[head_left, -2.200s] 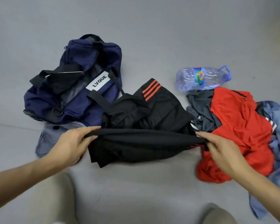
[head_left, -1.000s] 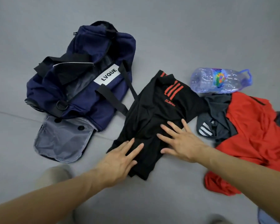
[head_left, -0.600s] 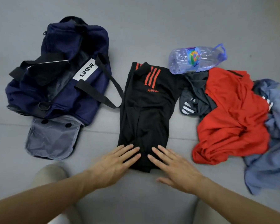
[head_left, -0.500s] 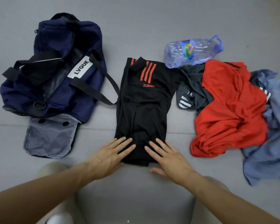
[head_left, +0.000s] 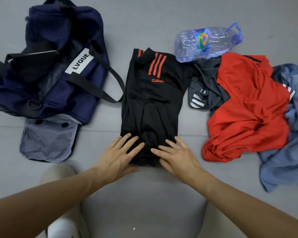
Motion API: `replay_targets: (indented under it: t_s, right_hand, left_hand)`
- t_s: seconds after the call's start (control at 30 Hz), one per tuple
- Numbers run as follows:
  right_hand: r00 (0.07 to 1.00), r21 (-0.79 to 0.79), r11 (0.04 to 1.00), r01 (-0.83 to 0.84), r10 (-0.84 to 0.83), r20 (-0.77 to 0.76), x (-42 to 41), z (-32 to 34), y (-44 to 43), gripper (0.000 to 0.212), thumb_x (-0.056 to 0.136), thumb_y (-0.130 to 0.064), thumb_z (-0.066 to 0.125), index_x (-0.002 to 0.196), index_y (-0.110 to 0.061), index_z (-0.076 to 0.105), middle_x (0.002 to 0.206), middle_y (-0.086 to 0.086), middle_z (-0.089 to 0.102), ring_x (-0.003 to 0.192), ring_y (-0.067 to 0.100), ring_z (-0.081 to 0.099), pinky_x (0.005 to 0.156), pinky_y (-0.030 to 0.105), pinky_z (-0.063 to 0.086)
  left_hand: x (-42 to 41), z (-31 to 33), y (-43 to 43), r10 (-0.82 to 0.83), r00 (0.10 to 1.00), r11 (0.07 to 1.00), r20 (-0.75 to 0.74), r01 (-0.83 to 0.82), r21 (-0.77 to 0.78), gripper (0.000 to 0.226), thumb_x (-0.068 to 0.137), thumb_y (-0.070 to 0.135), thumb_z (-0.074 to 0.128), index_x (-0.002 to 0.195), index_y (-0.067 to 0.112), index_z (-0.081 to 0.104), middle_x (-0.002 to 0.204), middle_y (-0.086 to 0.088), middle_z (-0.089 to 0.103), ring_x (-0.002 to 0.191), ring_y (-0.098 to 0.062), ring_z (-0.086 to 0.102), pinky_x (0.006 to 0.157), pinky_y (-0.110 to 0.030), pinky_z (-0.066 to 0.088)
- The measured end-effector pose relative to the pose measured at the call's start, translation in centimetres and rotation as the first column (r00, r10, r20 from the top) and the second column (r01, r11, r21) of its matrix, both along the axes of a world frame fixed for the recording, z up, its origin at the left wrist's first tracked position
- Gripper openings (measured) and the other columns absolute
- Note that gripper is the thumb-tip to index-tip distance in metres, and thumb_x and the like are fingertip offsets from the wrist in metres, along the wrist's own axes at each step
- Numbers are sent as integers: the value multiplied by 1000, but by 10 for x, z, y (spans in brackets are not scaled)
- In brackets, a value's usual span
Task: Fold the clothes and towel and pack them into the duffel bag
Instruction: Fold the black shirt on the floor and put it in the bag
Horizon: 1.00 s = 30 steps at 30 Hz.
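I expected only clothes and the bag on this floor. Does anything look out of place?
Yes: a clear plastic bottle lies on its side, dented, just beyond the grey garment and the red shirt, near the black shirt's far corner. It is not clothing.

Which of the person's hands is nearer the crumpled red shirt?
Right. The right hand lies just left of the crumpled red shirt; the left hand is farther left.

My left grip [head_left: 118, 154] and right grip [head_left: 176, 156] press flat, fingers spread, on the near end of the folded black red-striped garment [head_left: 153, 100], lying on the grey floor [head_left: 144, 23] between the navy fabric duffel bag [head_left: 46, 79] and a crumpled red shirt [head_left: 248, 107].
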State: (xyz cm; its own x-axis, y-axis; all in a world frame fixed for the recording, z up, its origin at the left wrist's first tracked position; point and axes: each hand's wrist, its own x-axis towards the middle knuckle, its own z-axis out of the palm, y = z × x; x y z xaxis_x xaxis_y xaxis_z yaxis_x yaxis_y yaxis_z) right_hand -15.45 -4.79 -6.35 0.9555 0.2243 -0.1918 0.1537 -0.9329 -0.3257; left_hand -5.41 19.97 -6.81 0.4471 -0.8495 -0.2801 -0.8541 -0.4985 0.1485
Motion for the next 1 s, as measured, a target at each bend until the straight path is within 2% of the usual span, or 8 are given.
replay_targets:
  t_s: [0.13,0.27,0.4,0.53,0.67,0.77,0.87,1.0]
  right_hand:
    - [990,226,964,137,-143,7,-12,11,2,35,94,-42,49,123,-34,68,115,-15,72,117,19,66,116,48,35]
    - [992,184,978,99,-112,63,-18,15,-3,36,95,-53,50,111,-30,73,116,-13,72,119,18,64,114,47,36]
    - [998,296,955,3,16,-62,-17,24,-6,48,94,-51,52,138,-31,58,140,-8,60,130,13,55,108,33,46]
    - [964,326,934,144,-59,-258,0,41,-8,32,95,-51,53,126,-40,53,106,-7,73,98,20,65,79,32,49]
    - [910,296,901,318,-202,-362,18,39,-13,58,94,-51,58,145,-54,29,119,2,70,109,29,62,90,35,47]
    - [940,255,911,324,-279,-196,26,33,-13,70,97,-39,59,154,-50,19,141,-5,53,109,26,62,89,41,52]
    - [991,61,995,81,-88,106,24,22,-14,59,97,-34,60,152,-35,38,159,5,34,131,30,50,100,45,50]
    - [997,-105,992,-72,70,-17,14,3,-14,78,93,-66,48,158,-29,25,167,6,13,154,32,11,120,54,25]
  left_hand:
    - [-7,9,1,7,997,984,-71,-20,-177,60,79,40,74,132,18,54,127,-4,57,124,-30,55,100,-42,48]
    - [-15,21,0,66,982,970,-177,-105,-219,56,74,23,61,129,21,52,102,4,65,90,-21,63,78,-32,55]
    - [-17,33,1,108,954,953,-278,-179,-246,51,76,19,73,121,23,50,87,7,66,70,-19,62,60,-27,48]
    - [-1,41,0,97,906,950,-412,-207,-233,32,92,46,54,121,32,49,87,12,66,74,-11,59,61,-20,36]
    - [13,37,-12,318,764,859,-561,-483,-171,37,94,54,55,127,38,53,99,15,69,89,-10,64,75,-22,45]
    - [24,32,-26,399,737,852,-545,-517,-75,47,99,48,54,144,41,41,100,6,69,93,-22,64,78,-28,45]
    - [35,27,-33,358,820,894,-446,-439,-89,54,100,49,49,152,41,33,122,2,67,105,-23,64,86,-31,49]
    - [41,21,-31,290,940,942,-179,-313,-120,56,97,48,50,151,37,39,122,3,60,97,-26,65,77,-41,55]
